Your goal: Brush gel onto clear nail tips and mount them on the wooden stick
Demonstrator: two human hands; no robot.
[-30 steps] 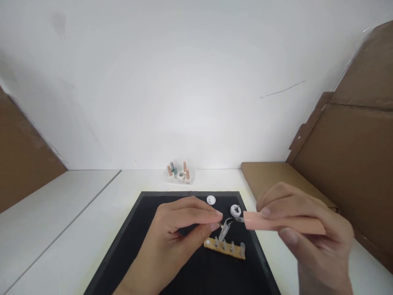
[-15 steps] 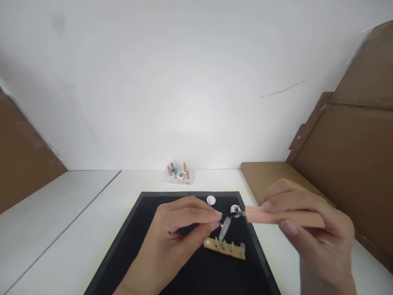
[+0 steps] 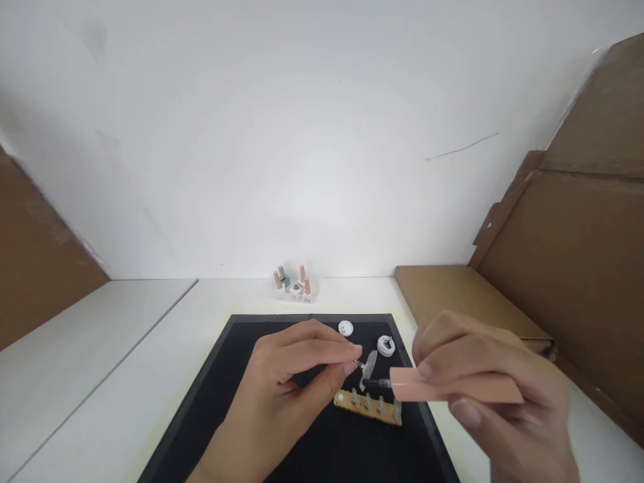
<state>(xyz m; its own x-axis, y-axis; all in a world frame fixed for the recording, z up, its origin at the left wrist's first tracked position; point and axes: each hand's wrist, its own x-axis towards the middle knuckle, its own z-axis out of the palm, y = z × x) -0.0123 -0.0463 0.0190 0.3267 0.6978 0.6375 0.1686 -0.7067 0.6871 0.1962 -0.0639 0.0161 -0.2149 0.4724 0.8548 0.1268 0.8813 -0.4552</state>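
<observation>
Thumb and fingers of my left hand pinch a thin metal stem that carries a clear false nail tip. My right hand grips a nail polish brush by its long pink cap. The brush's dark bristles are at the lower end of the nail tip and appear to touch it. Below them, a tan strip holder bears several upright clear nail tips and a white dot at its left end. A small white round pot with dark marks on top sits just beyond.
A white round lid rests on the black mat. Behind the mat, a clear box holds several polish bottles with pink and grey caps. Brown cardboard lies on the white table at right; a white wall rises behind.
My right hand has moved down and slightly left, taking the brush from the nail tip's upper end to its lower end. My left hand stays nearly still.
</observation>
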